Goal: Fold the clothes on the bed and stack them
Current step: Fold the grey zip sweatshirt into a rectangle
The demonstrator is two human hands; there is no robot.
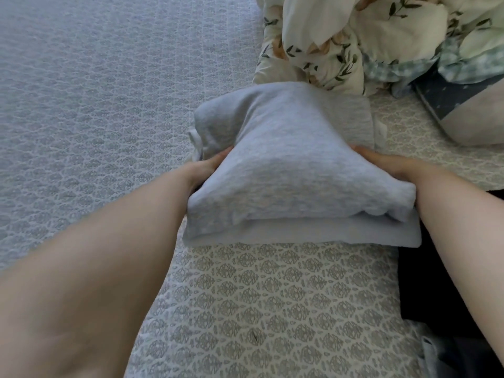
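A thick, folded light-grey garment [294, 170] lies on the patterned bedspread [272, 309] in the middle of the view. Its near end is doubled over in layers. My left hand [208, 166] holds its left side, with the fingers tucked under the fabric and hidden. On the right side my right hand [387, 162] holds it the same way, fingers out of sight beneath the cloth. The far part of the garment bulges to the left with a white edge showing.
A crumpled floral quilt [354, 42] with a checked lining is heaped at the back right. A dark blue and pale pillow [463, 110] lies at the right. Dark clothing [436, 282] sits at the right edge near me.
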